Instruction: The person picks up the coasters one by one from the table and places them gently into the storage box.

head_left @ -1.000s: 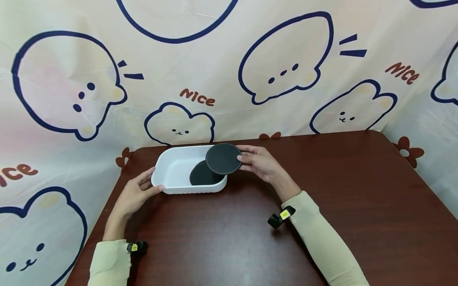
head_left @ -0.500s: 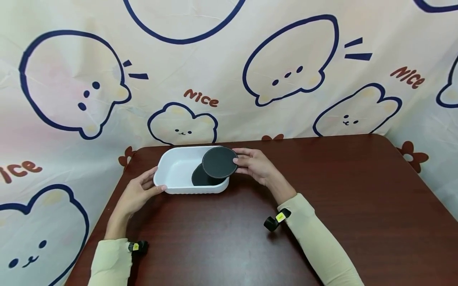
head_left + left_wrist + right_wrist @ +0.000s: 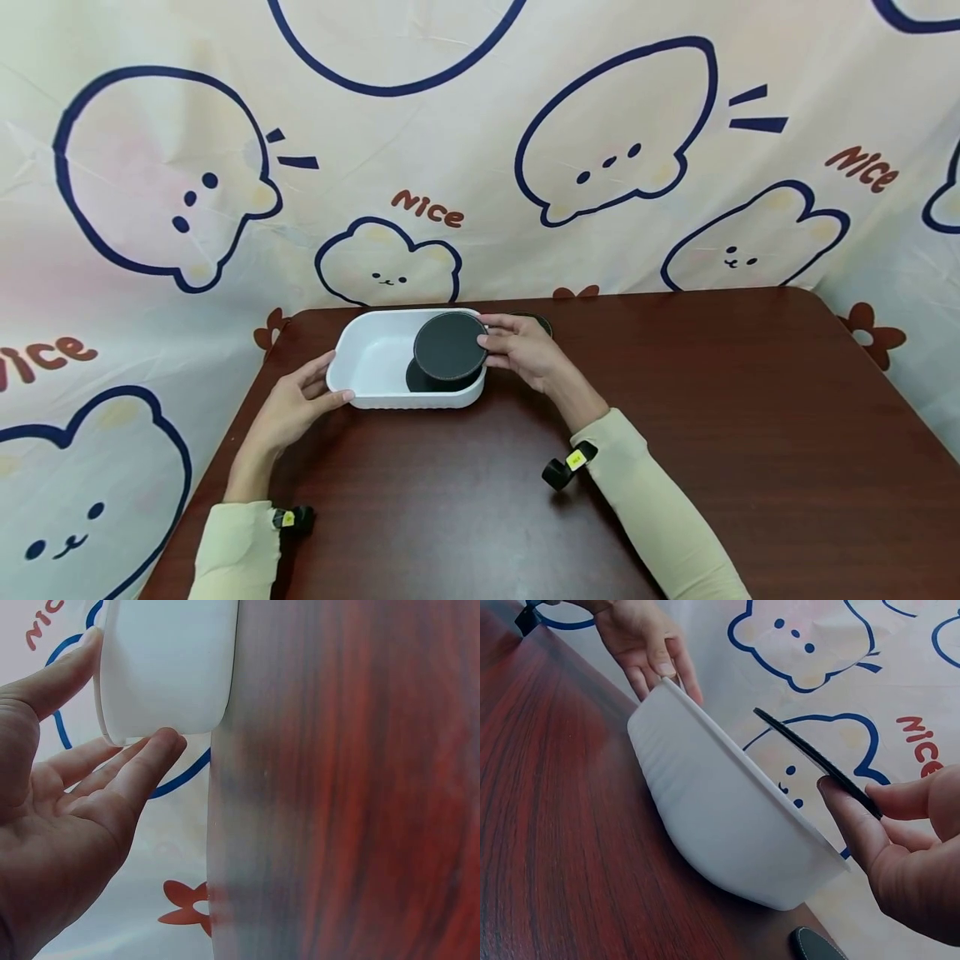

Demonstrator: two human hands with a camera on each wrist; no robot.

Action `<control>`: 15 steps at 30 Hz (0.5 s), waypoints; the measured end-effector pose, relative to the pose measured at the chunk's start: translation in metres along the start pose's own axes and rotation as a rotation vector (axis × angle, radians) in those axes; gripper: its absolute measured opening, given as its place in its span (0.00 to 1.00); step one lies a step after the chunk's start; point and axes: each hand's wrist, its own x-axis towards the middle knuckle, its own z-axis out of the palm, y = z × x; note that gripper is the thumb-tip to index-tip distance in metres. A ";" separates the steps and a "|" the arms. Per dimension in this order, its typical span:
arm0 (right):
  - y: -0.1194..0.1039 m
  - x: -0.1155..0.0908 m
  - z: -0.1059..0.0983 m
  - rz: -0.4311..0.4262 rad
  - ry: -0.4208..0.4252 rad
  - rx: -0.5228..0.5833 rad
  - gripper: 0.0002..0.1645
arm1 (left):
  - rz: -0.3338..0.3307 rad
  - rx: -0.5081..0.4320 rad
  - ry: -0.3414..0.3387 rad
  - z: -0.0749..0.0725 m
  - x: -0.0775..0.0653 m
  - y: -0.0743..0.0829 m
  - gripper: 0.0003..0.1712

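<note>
A white oblong plastic basin (image 3: 371, 358) stands near the back edge of the table. My left hand (image 3: 288, 408) holds its left end, thumb at the near corner and fingers at the end wall. Between thumb and fingers, my right hand (image 3: 525, 354) pinches a round black stitched coaster (image 3: 448, 346) by its right edge. In the right wrist view this coaster (image 3: 810, 754) is tilted above the basin's rim. A second black coaster (image 3: 417, 380) lies inside the basin's right half, mostly hidden under the held one.
Behind the right hand, another dark round coaster (image 3: 542, 322) lies on the brown table (image 3: 450, 500), partly hidden. It also shows at the bottom of the right wrist view as a black stitched edge (image 3: 814, 945). A printed cloth (image 3: 600, 100) hangs behind the table.
My right hand has brought the held coaster left over the basin, covering more of the coaster inside. The coaster behind the right hand has come into sight. My left hand keeps its hold.
</note>
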 end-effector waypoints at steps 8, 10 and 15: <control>0.002 0.006 0.006 0.009 0.008 0.003 0.32 | 0.002 -0.003 0.007 -0.001 -0.001 -0.001 0.54; 0.002 0.007 0.008 0.007 0.010 0.002 0.31 | 0.004 -0.008 0.007 -0.001 -0.001 -0.001 0.54; 0.004 0.011 0.013 -0.004 0.009 -0.016 0.30 | 0.009 -0.010 0.007 0.000 -0.001 -0.001 0.53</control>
